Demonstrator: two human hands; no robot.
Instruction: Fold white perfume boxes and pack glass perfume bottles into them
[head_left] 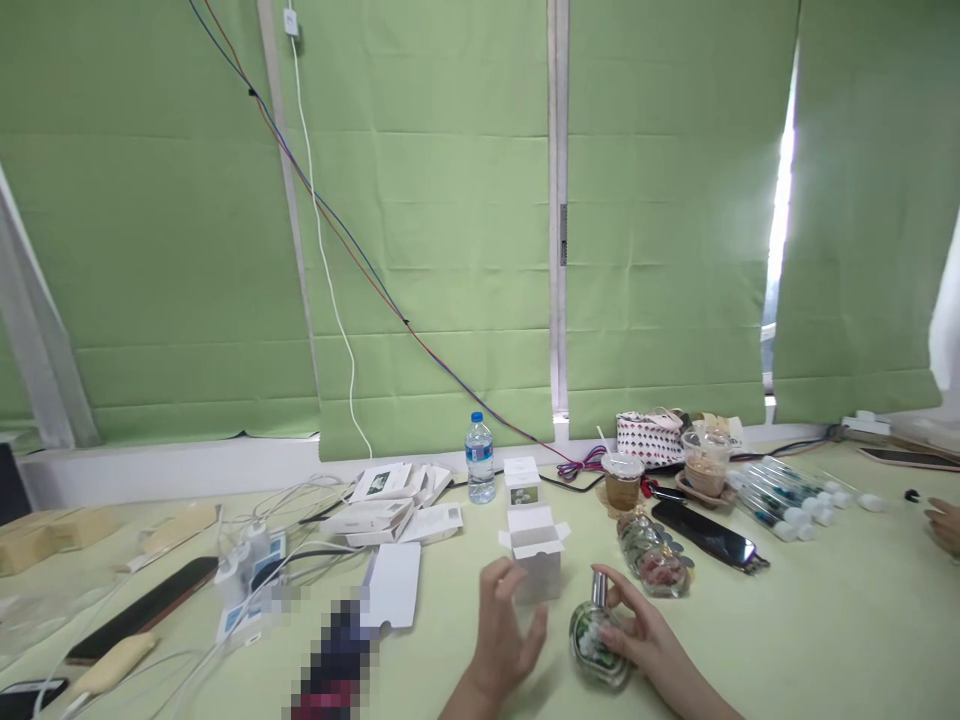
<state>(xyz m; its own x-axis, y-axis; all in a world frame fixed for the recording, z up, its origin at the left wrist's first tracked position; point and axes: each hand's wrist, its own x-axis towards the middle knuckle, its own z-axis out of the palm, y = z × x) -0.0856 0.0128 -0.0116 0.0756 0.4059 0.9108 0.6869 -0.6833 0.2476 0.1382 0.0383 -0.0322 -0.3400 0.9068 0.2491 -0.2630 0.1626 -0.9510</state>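
My right hand [637, 630] grips a round glass perfume bottle [598, 645] with a silver neck, thumb and fingers on its side and top. White flowers and green leaves show on the bottle. To its left, my left hand [504, 630] is raised with fingers apart and curved, holding nothing. Just behind that hand stands a small white box [536, 565] with its top flaps spread; the fingers overlap its lower left edge, and I cannot tell whether they touch it. Beyond it is a closed white box [522, 482] with a flower picture.
Flattened white cartons [397, 505] lie at the left beside a cluttered power strip [251, 590]. A water bottle [480, 460] stands behind. Rightward are round glass bottles [652, 555], a phone [705, 535], drink cups [622, 480] and clear tubes [787, 495]. Another person's hand [943, 525] shows far right.
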